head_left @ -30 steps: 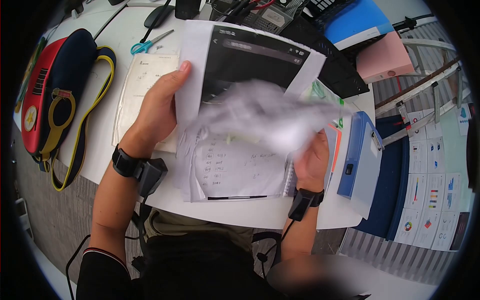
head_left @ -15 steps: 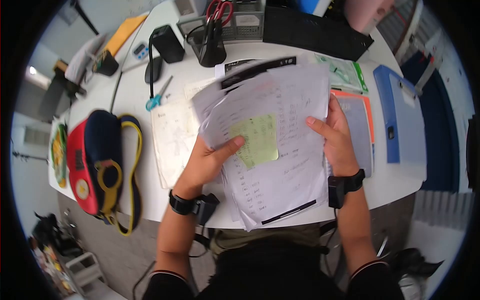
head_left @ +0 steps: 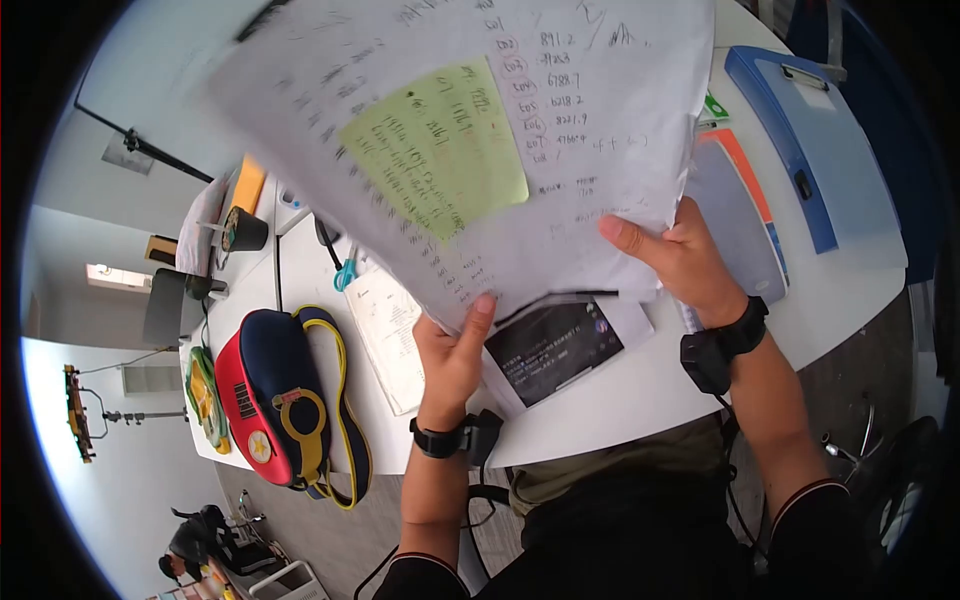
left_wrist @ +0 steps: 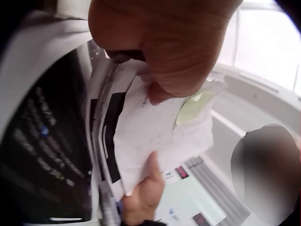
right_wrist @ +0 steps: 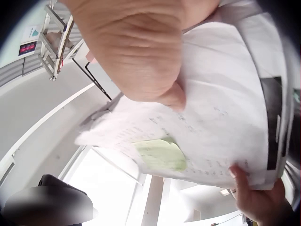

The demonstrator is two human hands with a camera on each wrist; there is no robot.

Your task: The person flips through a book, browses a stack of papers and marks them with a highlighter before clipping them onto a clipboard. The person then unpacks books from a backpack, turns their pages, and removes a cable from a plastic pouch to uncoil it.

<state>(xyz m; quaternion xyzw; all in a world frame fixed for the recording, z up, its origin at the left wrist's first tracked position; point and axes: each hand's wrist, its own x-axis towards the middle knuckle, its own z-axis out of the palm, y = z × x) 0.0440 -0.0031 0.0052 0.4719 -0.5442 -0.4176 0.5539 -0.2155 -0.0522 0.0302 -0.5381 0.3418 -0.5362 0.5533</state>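
Both hands hold a stack of white papers [head_left: 600,110] up off the desk, its top sheet covered in handwritten numbers. A yellow-green sticky note [head_left: 440,150] lies on that sheet. My left hand [head_left: 450,370] grips the lower left edge, thumb on top. On the lower right edge is my right hand [head_left: 700,265], its thumb pressed on the sheet and its fingers behind. Several layered sheets with black printed bands [left_wrist: 113,136] show along the stack's edge in the left wrist view. Below the stack, a sheet with a dark printed screenshot [head_left: 550,350] lies on the desk.
A red and navy bag [head_left: 275,395] with a yellow-edged strap lies at the left. Beside it are an old booklet [head_left: 385,330] and teal scissors [head_left: 345,274]. A blue file case [head_left: 815,140] and an orange folder [head_left: 735,165] lie at the right.
A second ago a blurred sheet was being turned over; then the sticky note showed on top. The stack has since risen and tilted up, and the dark printed sheet shows beneath.
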